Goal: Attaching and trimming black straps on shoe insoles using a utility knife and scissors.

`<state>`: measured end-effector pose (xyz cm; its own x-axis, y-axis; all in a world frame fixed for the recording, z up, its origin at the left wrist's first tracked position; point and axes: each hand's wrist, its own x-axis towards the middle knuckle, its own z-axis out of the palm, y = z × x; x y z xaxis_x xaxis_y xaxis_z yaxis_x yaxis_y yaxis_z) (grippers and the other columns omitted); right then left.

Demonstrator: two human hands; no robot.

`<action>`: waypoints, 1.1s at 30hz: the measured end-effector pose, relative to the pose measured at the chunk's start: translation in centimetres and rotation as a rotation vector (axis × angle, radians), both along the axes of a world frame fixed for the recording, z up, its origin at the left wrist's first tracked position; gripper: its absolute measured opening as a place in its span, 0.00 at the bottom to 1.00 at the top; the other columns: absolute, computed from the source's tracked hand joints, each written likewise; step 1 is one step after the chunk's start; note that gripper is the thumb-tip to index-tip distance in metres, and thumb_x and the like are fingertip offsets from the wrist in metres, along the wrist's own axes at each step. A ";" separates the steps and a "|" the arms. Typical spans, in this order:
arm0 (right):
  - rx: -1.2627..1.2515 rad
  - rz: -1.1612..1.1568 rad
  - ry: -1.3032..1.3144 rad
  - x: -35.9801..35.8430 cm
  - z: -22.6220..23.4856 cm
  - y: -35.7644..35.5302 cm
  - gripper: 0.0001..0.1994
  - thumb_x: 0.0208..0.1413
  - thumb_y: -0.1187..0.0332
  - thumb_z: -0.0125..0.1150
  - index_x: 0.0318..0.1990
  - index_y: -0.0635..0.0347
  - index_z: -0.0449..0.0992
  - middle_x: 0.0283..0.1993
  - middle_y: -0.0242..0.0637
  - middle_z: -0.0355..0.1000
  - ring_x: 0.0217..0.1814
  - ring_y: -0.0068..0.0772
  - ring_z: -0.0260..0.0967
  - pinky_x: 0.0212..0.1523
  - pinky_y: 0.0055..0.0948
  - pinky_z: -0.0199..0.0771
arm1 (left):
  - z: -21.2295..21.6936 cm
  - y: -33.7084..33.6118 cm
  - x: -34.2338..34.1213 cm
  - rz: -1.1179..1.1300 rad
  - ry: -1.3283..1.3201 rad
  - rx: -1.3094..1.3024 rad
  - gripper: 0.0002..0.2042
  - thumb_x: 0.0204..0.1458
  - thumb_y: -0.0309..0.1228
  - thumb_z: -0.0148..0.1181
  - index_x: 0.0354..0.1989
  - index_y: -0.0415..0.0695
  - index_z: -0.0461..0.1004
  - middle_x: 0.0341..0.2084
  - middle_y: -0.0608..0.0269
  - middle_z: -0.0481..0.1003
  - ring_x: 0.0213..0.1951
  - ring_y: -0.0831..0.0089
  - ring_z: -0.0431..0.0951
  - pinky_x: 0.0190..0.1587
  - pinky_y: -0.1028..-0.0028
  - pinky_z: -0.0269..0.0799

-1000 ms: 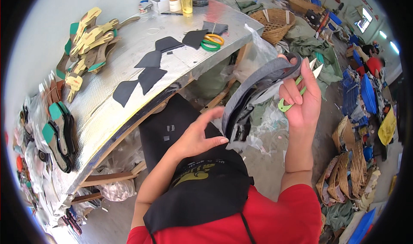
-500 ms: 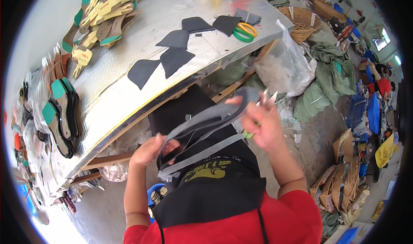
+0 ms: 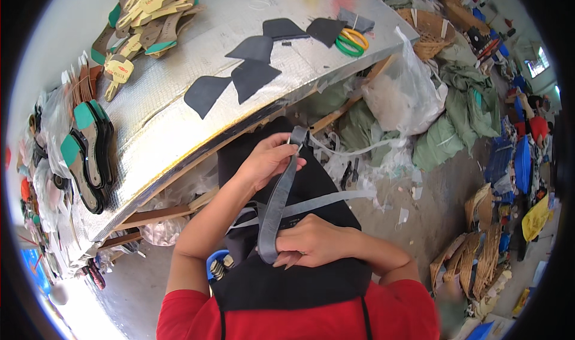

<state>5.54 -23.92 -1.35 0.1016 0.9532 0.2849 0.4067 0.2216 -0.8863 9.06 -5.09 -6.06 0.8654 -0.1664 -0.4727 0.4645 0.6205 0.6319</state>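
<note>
A dark grey, leather-like strip (image 3: 279, 205) runs in a bent loop between my hands, in front of the black apron. My left hand (image 3: 272, 160) is closed, pinching its upper end, where a small pale edge shows at the fingertips. Lower down, my right hand (image 3: 317, 241) is curled closed round the strip's lower bend. Pale pointed shapes below its fingers may be blade tips or fingertips; I cannot tell. A pale translucent strip (image 3: 323, 201) crosses the apron behind the dark one. Another thin pale strip (image 3: 359, 150) trails off right from near my left hand.
The foil-covered table (image 3: 162, 121) holds several black cut pieces (image 3: 206, 95), rings or scissor handles in green and orange (image 3: 352, 42), shoe-shaped templates (image 3: 153, 7) and stacked insoles (image 3: 90, 154). Plastic bags (image 3: 401, 100), green sacks (image 3: 443, 139) and wicker baskets (image 3: 428, 31) stand on the right.
My left hand has risen rightward with the strip's end. The right hand has come down in front of the apron; the blades and green handle seen at it earlier no longer show clearly.
</note>
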 end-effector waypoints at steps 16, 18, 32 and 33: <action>0.100 -0.943 -0.311 12.6 7.9 -4.2 0.26 0.46 0.72 0.72 0.54 0.61 0.70 0.46 0.37 0.75 0.41 0.26 0.76 0.35 0.26 0.79 | 17.1 -4.2 4.1 -0.084 -0.874 1.285 0.14 0.55 0.23 0.55 0.51 0.42 0.70 0.35 0.70 0.68 0.34 0.86 0.70 0.36 0.81 0.67; 0.172 -0.941 -0.251 13.2 8.2 -5.3 0.23 0.48 0.72 0.70 0.52 0.61 0.70 0.42 0.36 0.75 0.38 0.24 0.75 0.33 0.24 0.78 | 18.0 -4.9 5.4 -0.078 -0.801 1.141 0.13 0.55 0.23 0.55 0.49 0.42 0.71 0.31 0.70 0.70 0.32 0.86 0.71 0.34 0.83 0.66; 0.421 -1.661 0.527 15.9 2.4 -29.3 0.13 0.60 0.65 0.59 0.48 0.61 0.72 0.33 0.27 0.69 0.15 0.10 0.51 0.14 0.15 0.45 | 36.8 -10.7 14.5 0.312 -1.282 0.295 0.12 0.61 0.22 0.40 0.51 0.28 0.59 0.34 0.48 0.68 0.29 0.72 0.73 0.33 0.81 0.76; 0.378 -1.642 0.558 15.2 1.0 -29.8 0.12 0.59 0.66 0.60 0.47 0.61 0.72 0.32 0.26 0.69 0.15 0.10 0.51 0.14 0.15 0.45 | 37.9 -12.3 15.1 0.425 -1.290 0.281 0.11 0.61 0.21 0.39 0.49 0.29 0.60 0.34 0.48 0.68 0.28 0.72 0.73 0.31 0.82 0.75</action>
